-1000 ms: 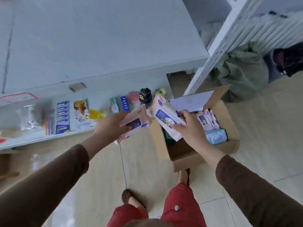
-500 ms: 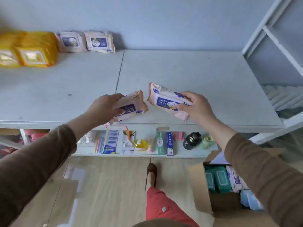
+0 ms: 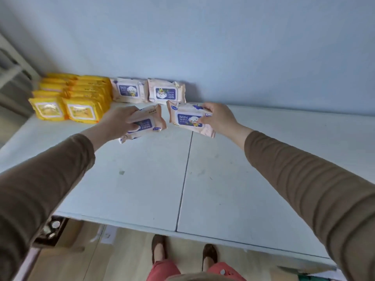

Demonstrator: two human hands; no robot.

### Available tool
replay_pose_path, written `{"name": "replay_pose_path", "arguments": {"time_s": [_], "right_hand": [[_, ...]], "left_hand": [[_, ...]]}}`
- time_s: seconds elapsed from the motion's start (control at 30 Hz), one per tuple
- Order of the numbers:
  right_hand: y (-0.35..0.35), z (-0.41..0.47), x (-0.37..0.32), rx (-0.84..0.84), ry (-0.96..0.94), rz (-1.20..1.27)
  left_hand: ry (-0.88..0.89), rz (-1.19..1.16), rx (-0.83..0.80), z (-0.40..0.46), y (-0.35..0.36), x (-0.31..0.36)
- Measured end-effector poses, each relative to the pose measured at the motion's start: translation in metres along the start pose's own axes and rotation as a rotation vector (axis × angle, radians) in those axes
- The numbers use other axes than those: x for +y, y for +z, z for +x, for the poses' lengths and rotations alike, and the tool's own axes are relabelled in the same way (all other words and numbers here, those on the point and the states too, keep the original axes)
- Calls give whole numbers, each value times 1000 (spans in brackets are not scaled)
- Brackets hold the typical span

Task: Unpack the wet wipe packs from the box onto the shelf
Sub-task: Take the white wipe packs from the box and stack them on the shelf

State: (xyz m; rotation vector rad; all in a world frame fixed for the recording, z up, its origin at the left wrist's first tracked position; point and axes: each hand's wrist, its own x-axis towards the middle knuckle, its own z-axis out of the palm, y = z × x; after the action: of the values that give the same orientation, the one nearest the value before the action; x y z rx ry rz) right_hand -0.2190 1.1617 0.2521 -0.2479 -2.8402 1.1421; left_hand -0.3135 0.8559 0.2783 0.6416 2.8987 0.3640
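The fingers (image 3: 132, 120) of the left hand (image 3: 118, 121) curl over the top of a pink wipe pack (image 3: 145, 123), thumb underneath, holding it with its long axis running left to right and tipped down toward the left; its "BABY WIPES" label reads upside down from here. The fingers (image 3: 204, 119) of the right hand (image 3: 220, 117) pinch the right end of a second pink pack (image 3: 189, 119), label upright, long axis also left to right and dipping toward the right. The two held packs sit just beside each other, a narrow gap between their inner ends, both low over the white shelf (image 3: 142, 179); whether either touches it I cannot tell.

Just beyond the fingers, against the blue wall (image 3: 203, 47), two more pink packs (image 3: 148, 91) lie flat side by side, long axes left to right. That makes four pink packs in all. Left of those, beyond the left hand, yellow wipe packs (image 3: 71, 98) stand in two rows; their exact number cannot be counted.

Both arms wear brown sleeves (image 3: 304, 179). Below the shelf's near edge, two brown shoes (image 3: 159, 248) stand on the wooden floor (image 3: 125, 260).
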Motion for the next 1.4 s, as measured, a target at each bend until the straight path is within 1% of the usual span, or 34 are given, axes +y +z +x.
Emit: {"name": "replay_pose_path", "arguments": {"time_s": [0.07, 0.2, 0.33, 0.43, 0.5, 0.57, 0.63, 0.67, 0.7, 0.77, 0.87, 0.93, 1.0, 1.1, 1.2, 1.27, 1.33, 1.4], "right_hand": [[12, 31, -9, -11, 7, -21], [32, 83, -29, -15, 52, -25], [56, 124, -47, -32, 69, -19], [72, 145, -54, -35, 61, 11], [83, 149, -55, 63, 149, 147], [94, 144, -54, 284, 264, 267], [105, 138, -50, 478, 386, 316], [112, 136, -47, 532, 436, 334], [119, 133, -44, 550, 466, 344], [137, 130, -40, 499, 470, 346], [154, 134, -39, 483, 466, 259], [156, 140, -40, 499, 477, 234], [152, 144, -39, 474, 472, 248], [145, 140, -36, 432, 492, 215], [133, 120, -31, 443, 501, 134], [124, 94, -27, 440, 481, 61], [112, 60, -22, 434, 457, -15], [98, 19, -14, 438, 427, -75]], "left_hand": [[23, 46, -1, 28, -8, -18], [41, 55, -65, 82, -24, -58], [138, 174, -109, 130, -29, -86], [180, 144, -111, 157, -29, -97], [204, 152, -94, 171, -27, -107], [207, 141, -52, 180, -20, -117], [215, 53, 17, 188, -13, -125], [235, -3, 49, 190, -11, -129], [262, -37, 68, 193, -10, -132], [312, -5, 75, 198, -8, -139], [296, 57, 111, 203, -5, -141], [276, 71, 126, 204, -3, -137], [268, 91, 137, 201, -2, -133], [278, 135, 216, 191, 0, -129], [343, 151, 326, 176, 7, -113], [420, 104, 360, 163, 15, -90], [481, 28, 333, 148, 26, -60], [538, -16, 236, 131, 42, -27]]}}
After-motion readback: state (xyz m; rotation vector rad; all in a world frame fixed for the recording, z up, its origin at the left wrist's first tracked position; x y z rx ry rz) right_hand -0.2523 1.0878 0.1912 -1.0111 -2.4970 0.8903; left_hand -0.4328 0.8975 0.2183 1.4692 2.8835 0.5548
